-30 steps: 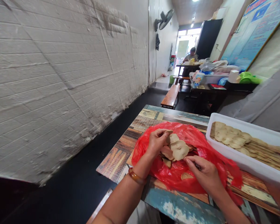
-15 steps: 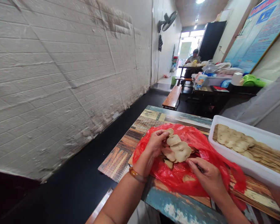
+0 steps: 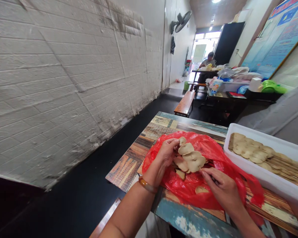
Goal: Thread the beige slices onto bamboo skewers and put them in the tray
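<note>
My left hand (image 3: 167, 151) pinches a small round tan food slice (image 3: 182, 141) above an open red plastic bag (image 3: 208, 145). My right hand (image 3: 220, 183) is closed on the end of a thin skewer (image 3: 200, 169), most of it hidden. Overlapping pale slices (image 3: 195, 161) sit along that skewer, beside my right fingertips. More loose slices (image 3: 180, 174) lie in the bag under and around them, and a single one (image 3: 201, 190) rests lower on the red plastic.
Right of the bag, a white plastic tub (image 3: 230, 148) holds rows of skewered slices (image 3: 250, 148). All stand on a wood-patterned table (image 3: 129, 165). Ahead are a bench (image 3: 185, 103), a cluttered dark table (image 3: 221, 96) and a seated person (image 3: 210, 61). A white brick-pattern wall (image 3: 76, 82) runs along the left.
The whole view has shifted slightly to the side. Both hands keep nearly the same pose and hold over the bag.
</note>
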Available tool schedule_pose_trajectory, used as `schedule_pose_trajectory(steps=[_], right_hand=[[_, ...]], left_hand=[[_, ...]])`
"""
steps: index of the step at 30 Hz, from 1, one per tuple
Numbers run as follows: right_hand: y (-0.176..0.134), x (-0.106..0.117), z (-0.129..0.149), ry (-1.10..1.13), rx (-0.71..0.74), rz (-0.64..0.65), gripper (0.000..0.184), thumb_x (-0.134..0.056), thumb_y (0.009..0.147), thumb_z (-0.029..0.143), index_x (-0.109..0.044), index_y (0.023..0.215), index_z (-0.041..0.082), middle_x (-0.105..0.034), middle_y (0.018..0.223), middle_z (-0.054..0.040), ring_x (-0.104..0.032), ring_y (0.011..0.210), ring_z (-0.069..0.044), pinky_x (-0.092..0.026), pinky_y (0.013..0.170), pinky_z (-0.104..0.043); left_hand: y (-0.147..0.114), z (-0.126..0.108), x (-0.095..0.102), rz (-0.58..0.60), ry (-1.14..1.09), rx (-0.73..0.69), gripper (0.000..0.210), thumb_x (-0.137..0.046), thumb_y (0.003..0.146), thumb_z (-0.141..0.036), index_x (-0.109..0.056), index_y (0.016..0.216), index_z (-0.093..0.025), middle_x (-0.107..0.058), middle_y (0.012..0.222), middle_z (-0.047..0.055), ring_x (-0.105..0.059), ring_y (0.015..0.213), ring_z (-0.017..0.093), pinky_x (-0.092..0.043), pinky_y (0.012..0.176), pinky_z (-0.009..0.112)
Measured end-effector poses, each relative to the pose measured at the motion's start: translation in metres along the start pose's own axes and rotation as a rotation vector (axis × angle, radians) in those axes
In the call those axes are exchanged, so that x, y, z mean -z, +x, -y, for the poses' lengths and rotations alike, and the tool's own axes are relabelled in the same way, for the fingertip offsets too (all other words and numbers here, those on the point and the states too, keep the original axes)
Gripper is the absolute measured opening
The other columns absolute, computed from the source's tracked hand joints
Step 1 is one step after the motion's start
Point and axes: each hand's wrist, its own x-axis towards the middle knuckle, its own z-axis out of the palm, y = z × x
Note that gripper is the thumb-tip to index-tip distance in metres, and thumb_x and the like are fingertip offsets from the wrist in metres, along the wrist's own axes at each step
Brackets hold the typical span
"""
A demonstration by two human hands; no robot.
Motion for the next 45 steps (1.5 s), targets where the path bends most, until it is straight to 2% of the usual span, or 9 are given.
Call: schedule_pose_trajectory(steps=[3, 10, 15, 18, 21, 25, 34, 39, 45], right_hand=[[0.0, 0.0, -0.001, -0.014, 0.016, -0.003, 0.025, -0.05, 0.089, 0.034, -0.071, 0.082, 0.021, -0.075, 0.084, -0.0066, -0.071, 0.079, -0.022, -0.058, 0.073, -0.035], [-0.002, -0.002, -0.006, -0.035, 0.06, 0.003, 0.025, -0.051, 0.09, 0.033, -0.071, 0.085, 0.02, -0.075, 0.086, -0.0074, -0.071, 0.08, -0.021, -0.058, 0.075, -0.036], [-0.002, -0.002, -0.006, -0.012, 0.044, 0.002, 0.024, -0.051, 0.09, 0.033, -0.071, 0.086, 0.02, -0.075, 0.087, -0.0068, -0.07, 0.081, -0.021, -0.057, 0.077, -0.036], [-0.002, -0.002, -0.004, 0.022, 0.011, 0.003, 0.024, -0.051, 0.09, 0.034, -0.071, 0.085, 0.021, -0.074, 0.085, -0.0061, -0.07, 0.08, -0.021, -0.057, 0.076, -0.036], [-0.002, -0.001, -0.002, 0.034, -0.021, 0.009, 0.024, -0.051, 0.089, 0.034, -0.071, 0.084, 0.022, -0.074, 0.086, -0.0056, -0.07, 0.08, -0.021, -0.057, 0.075, -0.034], [-0.001, 0.0, 0.0, 0.033, -0.056, 0.016, 0.026, -0.05, 0.089, 0.036, -0.071, 0.082, 0.022, -0.074, 0.087, -0.0068, -0.07, 0.081, -0.022, -0.057, 0.074, -0.034], [0.001, 0.001, 0.006, 0.058, -0.056, 0.003, 0.029, -0.049, 0.089, 0.038, -0.071, 0.078, 0.022, -0.073, 0.078, -0.0054, -0.069, 0.072, -0.02, -0.056, 0.066, -0.029], [0.001, 0.001, 0.006, 0.048, -0.05, 0.005, 0.031, -0.049, 0.089, 0.04, -0.07, 0.077, 0.022, -0.073, 0.077, -0.0053, -0.069, 0.071, -0.02, -0.056, 0.065, -0.03], [0.001, 0.002, 0.007, 0.048, -0.062, 0.022, 0.031, -0.047, 0.09, 0.039, -0.07, 0.078, 0.021, -0.073, 0.078, -0.0055, -0.069, 0.072, -0.02, -0.056, 0.066, -0.031]], left_hand=[[0.0, 0.0, 0.0, 0.023, -0.035, 0.026, 0.017, -0.063, 0.068, -0.027, -0.053, 0.062, -0.014, -0.045, 0.056, -0.003, -0.04, 0.049, 0.007, -0.029, 0.049, 0.023], [-0.001, -0.001, -0.001, -0.013, -0.025, 0.039, 0.016, -0.063, 0.065, -0.027, -0.052, 0.061, -0.015, -0.046, 0.057, -0.002, -0.039, 0.05, 0.008, -0.03, 0.049, 0.023], [-0.002, 0.001, -0.002, 0.001, 0.078, -0.056, 0.018, -0.062, 0.066, -0.028, -0.051, 0.059, -0.016, -0.044, 0.058, -0.003, -0.038, 0.051, 0.007, -0.03, 0.049, 0.023], [-0.005, -0.001, -0.005, -0.057, 0.151, -0.067, 0.019, -0.064, 0.066, -0.031, -0.054, 0.06, -0.015, -0.043, 0.055, -0.004, -0.036, 0.049, 0.006, -0.028, 0.047, 0.021], [-0.007, -0.004, -0.007, -0.114, 0.219, -0.092, 0.021, -0.067, 0.064, -0.033, -0.059, 0.062, -0.014, -0.047, 0.056, -0.003, -0.037, 0.049, 0.005, -0.027, 0.047, 0.02], [-0.008, -0.006, -0.009, -0.122, 0.273, -0.128, 0.022, -0.068, 0.066, -0.035, -0.065, 0.068, -0.013, -0.053, 0.059, -0.002, -0.041, 0.05, 0.006, -0.029, 0.048, 0.02], [-0.003, -0.001, -0.009, -0.189, 0.407, -0.251, 0.015, -0.064, 0.068, -0.028, -0.069, 0.068, -0.014, -0.059, 0.064, 0.0, -0.046, 0.057, 0.009, -0.035, 0.054, 0.021], [-0.003, -0.001, -0.009, -0.183, 0.483, -0.3, 0.014, -0.062, 0.069, -0.027, -0.068, 0.067, -0.014, -0.06, 0.066, 0.001, -0.049, 0.06, 0.01, -0.037, 0.055, 0.021], [-0.005, -0.004, -0.011, -0.162, 0.501, -0.28, 0.014, -0.061, 0.07, -0.025, -0.064, 0.062, -0.014, -0.054, 0.059, -0.001, -0.044, 0.054, 0.009, -0.035, 0.053, 0.02]])
